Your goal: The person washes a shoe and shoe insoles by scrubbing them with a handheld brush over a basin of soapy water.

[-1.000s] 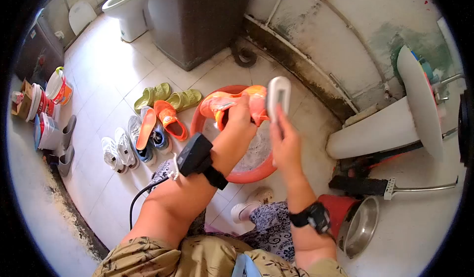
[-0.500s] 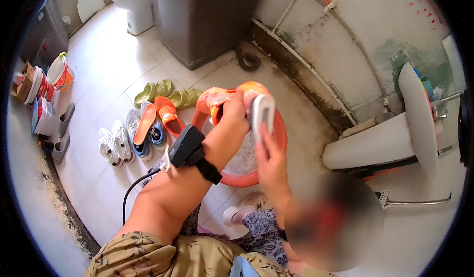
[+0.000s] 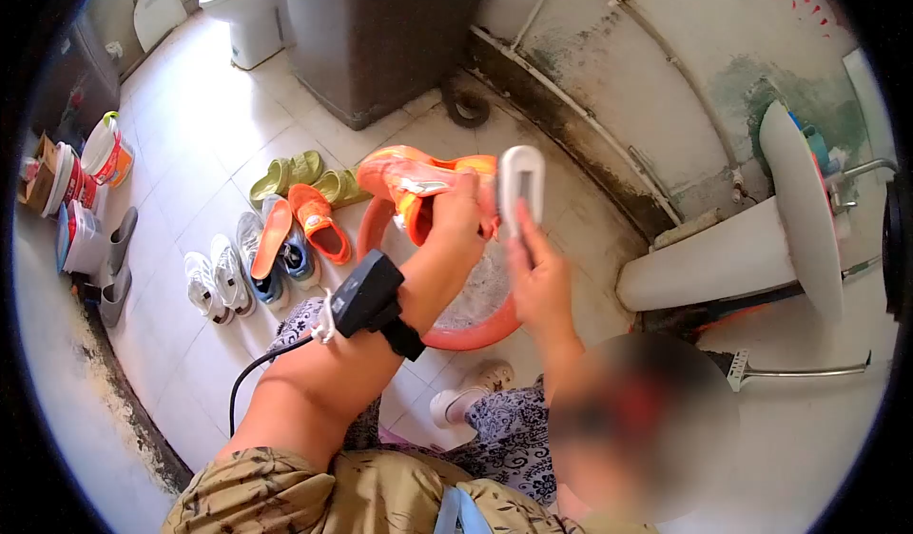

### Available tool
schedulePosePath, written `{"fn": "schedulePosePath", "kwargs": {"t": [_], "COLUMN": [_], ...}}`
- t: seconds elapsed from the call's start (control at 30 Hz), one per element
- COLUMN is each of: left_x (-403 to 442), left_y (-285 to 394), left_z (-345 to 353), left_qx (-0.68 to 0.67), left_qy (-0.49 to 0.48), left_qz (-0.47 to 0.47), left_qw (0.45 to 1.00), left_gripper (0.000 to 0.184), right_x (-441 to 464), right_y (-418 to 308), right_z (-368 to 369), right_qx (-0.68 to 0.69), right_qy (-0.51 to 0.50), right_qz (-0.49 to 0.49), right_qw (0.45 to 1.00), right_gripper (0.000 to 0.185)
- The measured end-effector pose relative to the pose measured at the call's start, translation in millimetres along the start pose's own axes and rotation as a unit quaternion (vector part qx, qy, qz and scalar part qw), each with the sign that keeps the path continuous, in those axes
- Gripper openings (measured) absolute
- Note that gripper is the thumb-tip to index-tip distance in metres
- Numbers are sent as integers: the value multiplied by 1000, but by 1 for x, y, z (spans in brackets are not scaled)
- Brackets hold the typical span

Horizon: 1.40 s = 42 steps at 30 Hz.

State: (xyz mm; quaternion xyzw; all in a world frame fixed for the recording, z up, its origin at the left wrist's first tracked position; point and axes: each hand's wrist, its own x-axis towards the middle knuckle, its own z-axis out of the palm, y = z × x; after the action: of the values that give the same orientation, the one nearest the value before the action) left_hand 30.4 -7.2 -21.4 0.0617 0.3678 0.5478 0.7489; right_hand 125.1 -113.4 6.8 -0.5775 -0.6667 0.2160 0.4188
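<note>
An orange shoe (image 3: 409, 174) is held up over a red basin (image 3: 490, 328) of sudsy water. My left hand (image 3: 459, 218) is closed around the shoe, its opening tilted towards me. In my right hand (image 3: 542, 282) is a white scrub brush (image 3: 521, 184), gripped by its handle, with dark bristles facing left beside the shoe. Whether the bristles touch the shoe I cannot tell. A black device (image 3: 366, 291) with a cable is strapped to my left forearm.
Left of the basin stand another orange shoe (image 3: 320, 222), an orange insole (image 3: 272, 239), green slippers (image 3: 285, 177), and white sneakers (image 3: 228, 272). Buckets (image 3: 109, 151) line the left wall. A pedestal sink (image 3: 713, 249) is at the right, a toilet (image 3: 252, 16) at the back.
The brush has moved up and to the right, from against the shoe's end to beside it. The shoe has shifted slightly left and tilted. The whole view has shifted a little.
</note>
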Motion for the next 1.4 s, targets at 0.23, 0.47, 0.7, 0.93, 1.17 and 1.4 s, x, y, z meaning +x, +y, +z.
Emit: {"fn": "schedulePosePath", "kwargs": {"t": [0.23, 0.47, 0.7, 0.93, 1.17, 1.4], "left_x": [-5, 2, 10, 3, 7, -27], "left_y": [-20, -8, -16, -31, -26, 6], "left_z": [5, -5, 5, 7, -2, 19], "left_qx": [2, 117, -64, -2, -57, -143], "left_qy": [-28, -24, 68, -59, -108, -74], "left_qz": [21, -42, 2, -25, -39, -115], "left_qw": [999, 992, 996, 998, 992, 980], "left_gripper": [28, 23, 21, 24, 28, 33], "right_x": [26, -1, -6, 10, 14, 28], "right_y": [2, 1, 1, 10, 18, 32], "right_z": [-20, -6, -1, -10, -5, -8], "right_qx": [48, -9, -80, 97, 77, 262], "right_qy": [19, 4, 2, 50, 64, 148], "right_qz": [93, 22, -79, 106, 64, 98], "right_qw": [994, 1000, 994, 988, 993, 949], "right_gripper": [42, 41, 42, 41, 41, 70]}}
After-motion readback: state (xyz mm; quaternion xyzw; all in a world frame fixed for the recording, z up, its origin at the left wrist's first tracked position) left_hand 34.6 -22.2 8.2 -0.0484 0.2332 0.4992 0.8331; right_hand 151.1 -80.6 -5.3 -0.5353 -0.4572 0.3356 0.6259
